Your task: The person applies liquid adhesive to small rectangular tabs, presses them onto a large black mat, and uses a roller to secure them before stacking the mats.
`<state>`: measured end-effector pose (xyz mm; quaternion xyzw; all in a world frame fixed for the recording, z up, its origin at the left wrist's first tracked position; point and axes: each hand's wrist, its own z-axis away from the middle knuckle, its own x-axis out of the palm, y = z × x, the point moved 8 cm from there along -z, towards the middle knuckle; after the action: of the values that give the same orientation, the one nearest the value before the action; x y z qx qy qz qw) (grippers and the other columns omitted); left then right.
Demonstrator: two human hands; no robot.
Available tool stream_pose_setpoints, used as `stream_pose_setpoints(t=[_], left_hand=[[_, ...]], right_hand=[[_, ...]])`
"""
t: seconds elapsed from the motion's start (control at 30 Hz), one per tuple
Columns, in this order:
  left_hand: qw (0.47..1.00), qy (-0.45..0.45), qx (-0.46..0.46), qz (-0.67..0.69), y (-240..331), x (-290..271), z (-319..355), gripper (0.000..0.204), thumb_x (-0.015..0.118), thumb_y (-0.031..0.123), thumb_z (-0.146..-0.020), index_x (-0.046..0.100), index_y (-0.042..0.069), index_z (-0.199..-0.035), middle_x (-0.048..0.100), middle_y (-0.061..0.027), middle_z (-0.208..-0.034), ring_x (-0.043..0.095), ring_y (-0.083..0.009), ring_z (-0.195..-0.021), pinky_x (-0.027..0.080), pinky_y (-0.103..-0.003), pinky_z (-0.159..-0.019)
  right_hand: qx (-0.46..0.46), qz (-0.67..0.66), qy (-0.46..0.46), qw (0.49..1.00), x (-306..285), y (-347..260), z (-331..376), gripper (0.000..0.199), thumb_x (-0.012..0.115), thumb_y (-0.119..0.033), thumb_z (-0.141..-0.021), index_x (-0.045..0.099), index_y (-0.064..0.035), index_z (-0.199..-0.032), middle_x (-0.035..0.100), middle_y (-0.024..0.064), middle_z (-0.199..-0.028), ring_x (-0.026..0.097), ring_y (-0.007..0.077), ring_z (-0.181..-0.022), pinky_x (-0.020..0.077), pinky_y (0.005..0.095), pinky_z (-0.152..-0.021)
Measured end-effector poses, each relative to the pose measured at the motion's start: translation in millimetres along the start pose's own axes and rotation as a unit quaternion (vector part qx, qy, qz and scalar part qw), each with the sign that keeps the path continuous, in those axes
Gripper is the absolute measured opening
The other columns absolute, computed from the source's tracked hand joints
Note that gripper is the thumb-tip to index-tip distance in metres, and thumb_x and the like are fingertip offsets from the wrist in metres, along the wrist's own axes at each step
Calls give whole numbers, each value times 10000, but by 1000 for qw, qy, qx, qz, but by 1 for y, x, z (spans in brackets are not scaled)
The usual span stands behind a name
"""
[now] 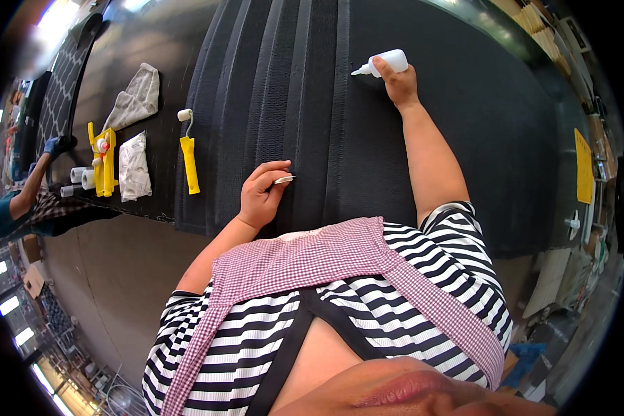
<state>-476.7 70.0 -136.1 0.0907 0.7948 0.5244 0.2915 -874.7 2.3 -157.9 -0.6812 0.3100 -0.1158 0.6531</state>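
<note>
My right hand (pixel 402 84) is wrapped round a white squeeze bottle (pixel 394 58), which lies tilted with its narrow nozzle pointing left. The nozzle tip is close to the edge of a black mat (pixel 485 132); I cannot tell whether it touches. Nearer to me, my left hand (pixel 258 197) pinches a small, pale, pointed tool (pixel 283 179), mostly hidden by the fingers. That hand is over several black ribbed mats (pixel 274 90), laid overlapping so their stitched edges run side by side away from me.
Left of the mats lie a yellow-handled roller (pixel 189 163), a white plastic packet (pixel 134 170), a grey cloth (pixel 137 97) and a yellow tool holder (pixel 105 166) beside white rolls (pixel 83 177). A co-worker's gloved hand (pixel 57 145) touches a patterned mat (pixel 66 83). A yellow sheet (pixel 583 166) is at right.
</note>
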Motion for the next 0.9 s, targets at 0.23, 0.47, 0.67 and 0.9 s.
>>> stream_pose_setpoints(t=[0.23, 0.47, 0.67, 0.9], left_hand=[[1000, -2, -5, -5, 0, 0, -1, 79, 682, -2, -891, 724, 31, -948, 700, -116, -1162, 701, -221, -960, 560, -300, -830], [1000, -2, -5, 0, 0, 0, -1, 72, 673, 0, -897, 722, 23, -945, 708, -115, -1160, 702, -223, -965, 557, -300, -837], [1000, -1, 4, -7, 0, 0, 0, 83, 686, -7, -885, 723, 29, -950, 702, -114, -1161, 702, -218, -956, 559, -297, -822], [1000, 4, 2, -2, 1, 0, -1, 87, 687, -8, -882, 724, 32, -950, 703, -113, -1157, 701, -219, -952, 558, -296, -819]], right_hand=[[7, -8, -15, 1000, 0, -2, 6, 421, 776, -421, -800, 760, -24, -940, 735, 77, -896, 682, 176, -847, 520, 323, -788], [-19, -47, 97, 994, -16, 3, 1, 478, 768, -468, -807, 755, -16, -962, 749, 99, -930, 713, 215, -889, 532, 343, -816], [-15, -3, 103, 995, -18, 12, -3, 506, 762, -486, -804, 752, -8, -970, 753, 124, -946, 725, 255, -905, 537, 364, -835], [-11, 26, 105, 994, -17, 10, -3, 486, 760, -483, -805, 760, -22, -958, 756, 126, -940, 726, 263, -904, 537, 361, -831]])
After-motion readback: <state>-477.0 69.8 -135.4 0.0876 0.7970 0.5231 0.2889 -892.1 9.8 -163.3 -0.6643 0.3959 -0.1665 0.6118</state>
